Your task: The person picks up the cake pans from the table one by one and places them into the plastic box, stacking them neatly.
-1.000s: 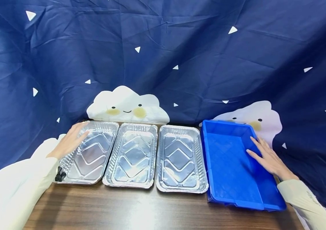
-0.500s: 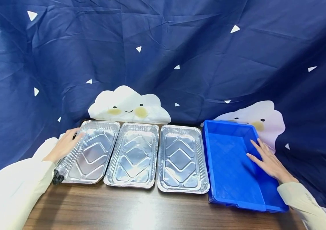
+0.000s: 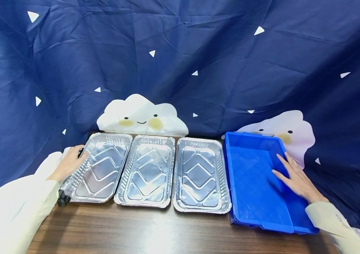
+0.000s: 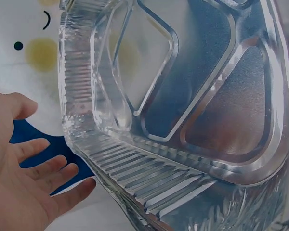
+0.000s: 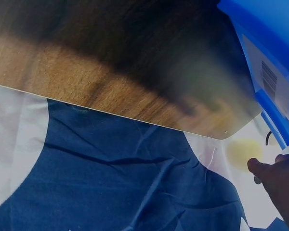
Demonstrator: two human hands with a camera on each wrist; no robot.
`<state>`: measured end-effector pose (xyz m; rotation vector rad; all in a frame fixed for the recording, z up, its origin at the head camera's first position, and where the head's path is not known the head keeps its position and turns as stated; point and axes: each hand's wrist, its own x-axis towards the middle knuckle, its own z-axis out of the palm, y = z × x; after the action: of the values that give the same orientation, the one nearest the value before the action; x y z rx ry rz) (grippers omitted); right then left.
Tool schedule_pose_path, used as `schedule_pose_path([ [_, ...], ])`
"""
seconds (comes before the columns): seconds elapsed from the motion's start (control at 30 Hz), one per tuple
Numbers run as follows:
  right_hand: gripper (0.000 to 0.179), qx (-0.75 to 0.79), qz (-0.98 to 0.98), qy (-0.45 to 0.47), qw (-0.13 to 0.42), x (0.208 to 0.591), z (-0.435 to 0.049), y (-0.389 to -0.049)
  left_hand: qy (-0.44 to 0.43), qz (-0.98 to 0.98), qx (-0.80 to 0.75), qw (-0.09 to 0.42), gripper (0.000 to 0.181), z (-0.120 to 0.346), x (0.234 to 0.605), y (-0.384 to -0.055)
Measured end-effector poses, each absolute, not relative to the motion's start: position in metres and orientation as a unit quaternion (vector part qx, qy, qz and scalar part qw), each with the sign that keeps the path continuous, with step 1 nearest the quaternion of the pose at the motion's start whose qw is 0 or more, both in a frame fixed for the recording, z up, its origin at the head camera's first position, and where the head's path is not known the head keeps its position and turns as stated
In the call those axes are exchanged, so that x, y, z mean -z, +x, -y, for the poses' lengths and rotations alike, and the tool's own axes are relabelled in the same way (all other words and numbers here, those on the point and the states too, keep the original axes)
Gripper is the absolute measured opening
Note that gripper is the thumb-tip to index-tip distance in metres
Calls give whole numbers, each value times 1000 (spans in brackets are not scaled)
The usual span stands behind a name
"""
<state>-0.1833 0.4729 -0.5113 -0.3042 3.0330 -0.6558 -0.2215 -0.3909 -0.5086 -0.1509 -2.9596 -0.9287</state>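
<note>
My left hand is beside the outer long edge of the leftmost foil tray. In the left wrist view the fingers of that left hand are spread and loosely bent, with a gap to the foil rim and nothing held. My right hand lies at the right wall of the blue plastic bin, its fingers extended over the rim; whether they touch it cannot be told. Only part of the right hand shows in the right wrist view, below the bin's edge. The foil tray and the bin hold nothing.
A middle foil tray and a right foil tray stand in the same row, the latter against the bin. All rest on a brown wooden table. A dark blue curtain with cloud prints hangs behind.
My left hand has moved from over the leftmost foil tray outward to the left and slightly down, beside its edge. The right hand has stayed at the bin's right wall.
</note>
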Motion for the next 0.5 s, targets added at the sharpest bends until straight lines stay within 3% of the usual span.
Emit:
schedule_pose_path([
  [0.5, 81, 214, -972, -99, 5, 512, -473, -182, -40, 957, 288, 1, 57, 405, 526, -223],
])
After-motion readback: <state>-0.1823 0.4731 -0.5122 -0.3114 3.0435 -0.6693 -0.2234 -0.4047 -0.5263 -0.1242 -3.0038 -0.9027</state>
